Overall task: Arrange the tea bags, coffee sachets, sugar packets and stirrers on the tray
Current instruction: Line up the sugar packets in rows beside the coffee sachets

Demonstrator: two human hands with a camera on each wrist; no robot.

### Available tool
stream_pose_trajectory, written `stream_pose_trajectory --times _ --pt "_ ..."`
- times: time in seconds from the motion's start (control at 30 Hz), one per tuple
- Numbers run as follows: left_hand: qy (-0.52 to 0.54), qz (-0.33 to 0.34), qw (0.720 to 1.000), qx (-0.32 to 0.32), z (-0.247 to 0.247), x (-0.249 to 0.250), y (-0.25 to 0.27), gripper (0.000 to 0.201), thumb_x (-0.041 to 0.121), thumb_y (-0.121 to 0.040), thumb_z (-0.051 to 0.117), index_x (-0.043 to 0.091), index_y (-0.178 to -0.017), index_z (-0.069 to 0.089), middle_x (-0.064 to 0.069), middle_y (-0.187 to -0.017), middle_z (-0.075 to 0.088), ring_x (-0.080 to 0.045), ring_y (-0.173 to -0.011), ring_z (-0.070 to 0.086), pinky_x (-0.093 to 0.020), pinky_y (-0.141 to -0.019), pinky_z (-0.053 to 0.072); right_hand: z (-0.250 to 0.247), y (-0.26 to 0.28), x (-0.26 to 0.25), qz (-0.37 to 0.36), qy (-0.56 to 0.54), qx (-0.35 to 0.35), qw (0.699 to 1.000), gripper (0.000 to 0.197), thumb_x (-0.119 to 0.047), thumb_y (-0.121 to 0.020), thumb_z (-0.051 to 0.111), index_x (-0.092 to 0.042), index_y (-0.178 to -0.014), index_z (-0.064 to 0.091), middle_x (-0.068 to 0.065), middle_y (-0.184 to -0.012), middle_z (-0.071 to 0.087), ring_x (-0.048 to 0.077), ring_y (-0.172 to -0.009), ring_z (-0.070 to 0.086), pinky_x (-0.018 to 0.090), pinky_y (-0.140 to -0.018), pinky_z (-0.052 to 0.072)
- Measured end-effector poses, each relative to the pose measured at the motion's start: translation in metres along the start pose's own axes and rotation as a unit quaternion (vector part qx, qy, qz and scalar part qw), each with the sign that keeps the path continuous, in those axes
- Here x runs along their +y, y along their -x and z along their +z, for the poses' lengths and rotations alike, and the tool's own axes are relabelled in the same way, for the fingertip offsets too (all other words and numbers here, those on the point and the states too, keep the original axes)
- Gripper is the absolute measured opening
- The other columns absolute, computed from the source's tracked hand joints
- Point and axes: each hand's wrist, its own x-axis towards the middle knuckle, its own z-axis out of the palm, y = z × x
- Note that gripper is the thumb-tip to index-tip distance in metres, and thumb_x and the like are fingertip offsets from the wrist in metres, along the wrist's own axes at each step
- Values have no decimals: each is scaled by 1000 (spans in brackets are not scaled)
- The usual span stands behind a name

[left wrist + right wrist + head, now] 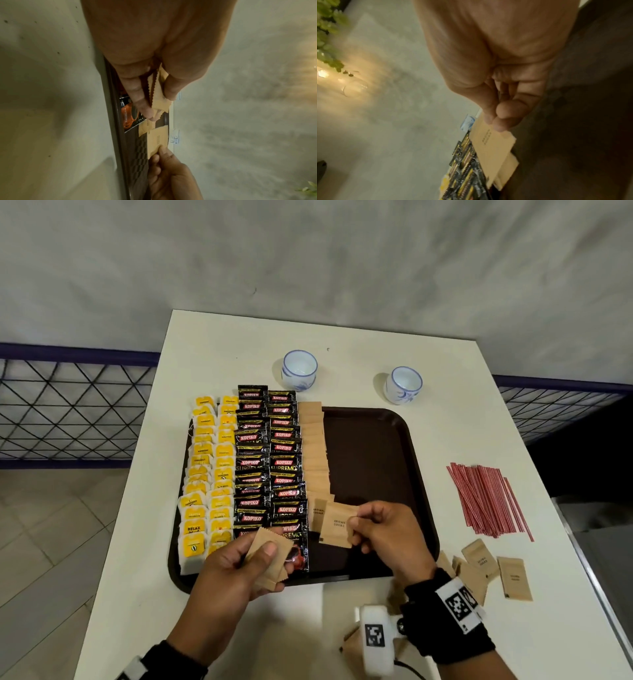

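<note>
A dark brown tray (383, 460) holds two columns of yellow tea bags (209, 470), two columns of black coffee sachets (270, 460) and one column of brown sugar packets (315, 446). My left hand (239, 563) grips a small stack of sugar packets (267, 559) over the tray's near edge; the stack (159, 94) shows between thumb and fingers. My right hand (380, 529) pinches a single sugar packet (337, 523) just above the near end of the sugar column, also seen as the packet (493, 146) below the fingertips. Red stirrers (486, 501) lie on the table to the right.
Two white-and-blue cups (299, 369) (403, 385) stand behind the tray. Several loose sugar packets (493, 573) lie on the white table (445, 419) near my right wrist. The tray's right half is bare. A blue railing with mesh (68, 405) borders the table.
</note>
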Motion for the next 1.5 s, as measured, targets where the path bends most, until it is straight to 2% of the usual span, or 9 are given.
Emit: stream_pose_trajectory --times 0.13,0.23,0.37,0.6,0.83,1.07,1.27,1.43,1.5 --pt "0 -1 1000 -4 -1 -1 1 23 8 -98 56 15 -116 70 -13 -98 78 -31 -90 75 -33 -66 62 7 -11 9 20 63 -4 998 4 -2 -90 68 -4 -86 69 12 -62 69 18 -54 60 26 -49 49" --pt "-2 -1 1000 -11 -1 -1 2 23 8 -98 56 15 -116 69 -13 -99 78 -31 -90 75 -33 -67 62 16 -17 12 33 71 6 997 2 -4 -90 68 -3 -89 67 11 -61 67 18 -52 60 28 -49 50" --pt "-5 -3 1000 -17 -3 0 3 23 9 -99 55 16 -115 70 -13 -96 78 -27 -87 76 -32 -67 62 26 -18 10 28 92 19 995 6 -8 -87 71 -9 -83 67 7 -60 68 17 -51 63 27 -48 50" --pt "-5 -5 1000 -23 -3 -2 3 25 10 -98 56 16 -119 69 -15 -96 77 -27 -88 76 -34 -69 61 34 -23 2 15 137 42 990 11 -8 -83 65 -16 -78 69 7 -60 70 17 -51 66 27 -48 54" --pt "-9 -4 1000 -29 -4 -3 2 24 11 -98 56 17 -117 70 -14 -98 77 -31 -92 75 -38 -73 60 37 -31 -1 4 148 39 988 11 -15 -75 64 -23 -79 70 1 -72 72 20 -65 70 36 -61 59" --pt "-15 -6 999 -34 -5 -3 2 25 10 -98 56 17 -117 70 -14 -99 77 -32 -93 75 -36 -71 60 37 -31 0 -23 162 34 986 18 -13 -80 66 -25 -86 77 -7 -75 74 11 -71 70 32 -72 59" --pt "-19 -5 999 -35 -4 -2 2 24 9 -98 56 17 -116 70 -13 -99 77 -31 -91 75 -35 -69 60 38 -25 2 -31 163 53 985 19 -14 -81 70 -31 -77 63 -4 -74 69 15 -70 69 38 -68 61" --pt "-19 -5 999 -43 -4 -2 2 24 9 -99 56 17 -116 70 -13 -99 77 -28 -89 75 -32 -66 60 39 -24 3 -36 164 55 984 20 -14 -81 69 -31 -77 61 -3 -75 67 17 -70 71 42 -68 61" --pt "-15 -6 999 -46 -4 -1 1 24 8 -98 56 16 -116 70 -14 -99 77 -28 -88 75 -31 -66 60 39 -24 2 -36 165 56 984 21 -12 -83 68 -31 -79 61 -2 -74 67 19 -66 71 42 -65 62"
